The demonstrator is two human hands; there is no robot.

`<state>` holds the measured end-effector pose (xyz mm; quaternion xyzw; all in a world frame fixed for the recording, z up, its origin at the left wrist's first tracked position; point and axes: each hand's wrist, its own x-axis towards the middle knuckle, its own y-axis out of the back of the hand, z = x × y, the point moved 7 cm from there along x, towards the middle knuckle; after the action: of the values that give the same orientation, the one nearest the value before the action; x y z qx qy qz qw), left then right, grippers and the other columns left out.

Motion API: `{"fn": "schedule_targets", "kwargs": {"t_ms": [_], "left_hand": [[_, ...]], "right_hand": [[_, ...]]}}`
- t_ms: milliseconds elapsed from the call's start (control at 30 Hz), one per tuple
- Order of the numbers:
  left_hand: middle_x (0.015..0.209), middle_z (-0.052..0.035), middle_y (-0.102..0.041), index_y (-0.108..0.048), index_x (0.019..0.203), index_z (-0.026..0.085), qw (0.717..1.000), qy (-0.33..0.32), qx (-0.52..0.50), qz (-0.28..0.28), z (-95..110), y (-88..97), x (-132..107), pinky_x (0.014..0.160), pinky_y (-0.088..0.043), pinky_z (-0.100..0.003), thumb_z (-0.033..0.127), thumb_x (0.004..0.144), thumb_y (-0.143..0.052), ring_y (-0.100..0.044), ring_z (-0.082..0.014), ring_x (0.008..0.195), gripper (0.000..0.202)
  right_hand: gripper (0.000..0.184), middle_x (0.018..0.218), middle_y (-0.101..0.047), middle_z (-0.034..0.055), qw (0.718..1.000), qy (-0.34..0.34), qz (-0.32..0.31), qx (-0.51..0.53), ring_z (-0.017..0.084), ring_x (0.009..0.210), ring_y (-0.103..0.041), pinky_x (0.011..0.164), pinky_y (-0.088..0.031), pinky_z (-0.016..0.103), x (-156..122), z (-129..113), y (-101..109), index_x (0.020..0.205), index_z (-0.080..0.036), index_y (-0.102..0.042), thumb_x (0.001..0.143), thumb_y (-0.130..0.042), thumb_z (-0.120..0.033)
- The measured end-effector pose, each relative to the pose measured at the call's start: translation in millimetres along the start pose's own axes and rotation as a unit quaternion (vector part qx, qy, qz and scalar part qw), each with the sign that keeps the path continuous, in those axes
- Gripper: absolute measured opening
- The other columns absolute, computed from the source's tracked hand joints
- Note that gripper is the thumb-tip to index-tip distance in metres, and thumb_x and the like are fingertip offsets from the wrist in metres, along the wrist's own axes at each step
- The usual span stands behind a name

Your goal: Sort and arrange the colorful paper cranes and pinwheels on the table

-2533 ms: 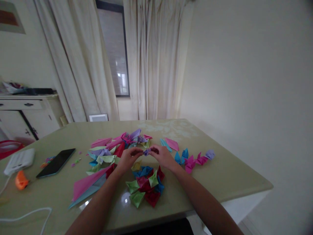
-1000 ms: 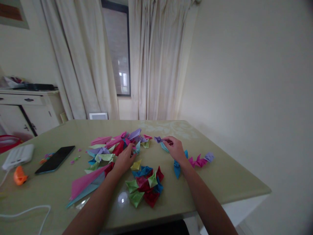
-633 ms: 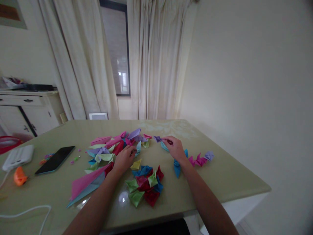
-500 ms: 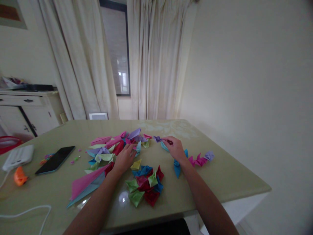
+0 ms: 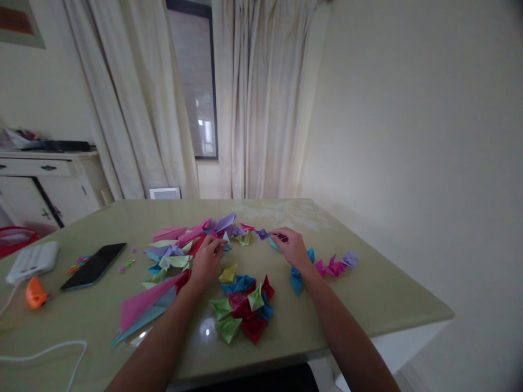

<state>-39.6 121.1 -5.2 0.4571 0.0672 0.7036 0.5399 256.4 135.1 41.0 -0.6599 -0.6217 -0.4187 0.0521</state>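
My left hand [image 5: 207,262] is closed in a pinch at a light blue folded paper piece [image 5: 227,243], beside the pile of pink, purple and green paper [image 5: 175,261]. Over to the right, the fingertips of my right hand [image 5: 291,247] pinch the end of a small purple origami piece [image 5: 262,234]. Just under those fingers a light blue paper [image 5: 274,244] shows, partly covered. Blue paper [image 5: 296,279] and a row of pink origami pieces [image 5: 335,268] lie beside my right wrist. Between my forearms sits a heap of red, green and blue origami [image 5: 247,310].
A phone [image 5: 95,265], a white power bank [image 5: 35,261] with a cable [image 5: 44,354], and an orange object [image 5: 36,293] lie at the left. Small beads [image 5: 127,265] are scattered near the phone. The table [image 5: 379,294] meets a wall at the right; curtains [image 5: 265,109] hang behind.
My left hand has shifted slightly left and up, with the light blue piece at its fingertips. My right hand has barely moved; the purple piece has tilted or slid a little.
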Motion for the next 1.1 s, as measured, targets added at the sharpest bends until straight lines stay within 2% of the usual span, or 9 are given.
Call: {"fn": "schedule_targets", "kwargs": {"t_ms": [200, 467, 667, 833, 933, 1100], "left_hand": [[0.105, -0.0089, -0.068, -0.076, 0.101, 0.022, 0.996, 0.02, -0.065, 0.064, -5.1, 11.6, 5.6, 0.089, -0.058, -0.039, 0.026, 0.091, -0.056, -0.068, -0.0257, 0.098, 0.022], [0.094, -0.0056, -0.077, -0.07, 0.099, 0.021, 0.986, 0.054, -0.135, 0.085, -10.4, 10.3, 5.4, 0.083, -0.058, -0.036, 0.038, 0.088, -0.06, -0.072, -0.0233, 0.084, 0.022], [0.093, -0.0056, -0.079, -0.07, 0.096, 0.022, 0.98, 0.06, -0.163, 0.096, -6.7, 13.1, 5.0, 0.08, -0.058, -0.035, 0.041, 0.086, -0.064, -0.073, -0.0235, 0.085, 0.023], [0.093, -0.006, -0.079, -0.072, 0.108, 0.021, 0.975, 0.062, -0.185, 0.105, -8.1, 13.1, 5.0, 0.08, -0.058, -0.035, 0.041, 0.089, -0.064, -0.074, -0.0233, 0.085, 0.029], [0.093, -0.0057, -0.078, -0.073, 0.108, 0.02, 0.971, 0.068, -0.196, 0.114, -9.9, 14.3, 4.3, 0.08, -0.057, -0.035, 0.041, 0.087, -0.066, -0.073, -0.0229, 0.083, 0.03], [0.093, -0.0044, -0.078, -0.075, 0.097, 0.021, 0.961, 0.083, -0.234, 0.123, -10.5, 15.9, 3.8, 0.081, -0.056, -0.034, 0.043, 0.08, -0.074, -0.072, -0.0219, 0.084, 0.028]], "right_hand": [[0.017, 0.093, -0.082, 0.0071, 1.0, 0.002, -0.003, 0.001, 0.02, 0.075, -0.073, 0.073, -0.058, 0.031, 0.1, 0.0, -1.9, 0.1, -0.023, -0.086, 0.092, -0.072, -0.028], [0.016, 0.09, -0.081, 0.006, 1.0, 0.005, -0.006, -0.005, 0.019, 0.074, -0.073, 0.071, -0.057, 0.03, -1.2, 0.3, -4.6, 0.099, -0.024, -0.085, 0.093, -0.072, -0.031], [0.017, 0.089, -0.081, 0.0054, 1.0, 0.007, -0.015, -0.011, 0.019, 0.074, -0.072, 0.07, -0.056, 0.029, -1.5, -0.4, -5.7, 0.099, -0.024, -0.085, 0.094, -0.071, -0.032], [0.015, 0.087, -0.08, 0.0053, 0.999, 0.005, -0.027, -0.028, 0.019, 0.073, -0.07, 0.069, -0.054, 0.029, -1.0, -1.0, -5.7, 0.098, -0.024, -0.085, 0.094, -0.072, -0.032], [0.013, 0.086, -0.08, 0.0049, 0.998, 0.01, -0.056, -0.04, 0.018, 0.073, -0.069, 0.069, -0.052, 0.028, -2.3, -5.1, -10.6, 0.096, -0.023, -0.085, 0.093, -0.073, -0.027], [0.015, 0.077, -0.079, 0.0015, 0.985, 0.028, -0.159, -0.054, 0.017, 0.067, -0.067, 0.066, -0.048, 0.026, -14.6, -14.8, -35.9, 0.085, -0.025, -0.085, 0.083, -0.076, -0.014]]}}
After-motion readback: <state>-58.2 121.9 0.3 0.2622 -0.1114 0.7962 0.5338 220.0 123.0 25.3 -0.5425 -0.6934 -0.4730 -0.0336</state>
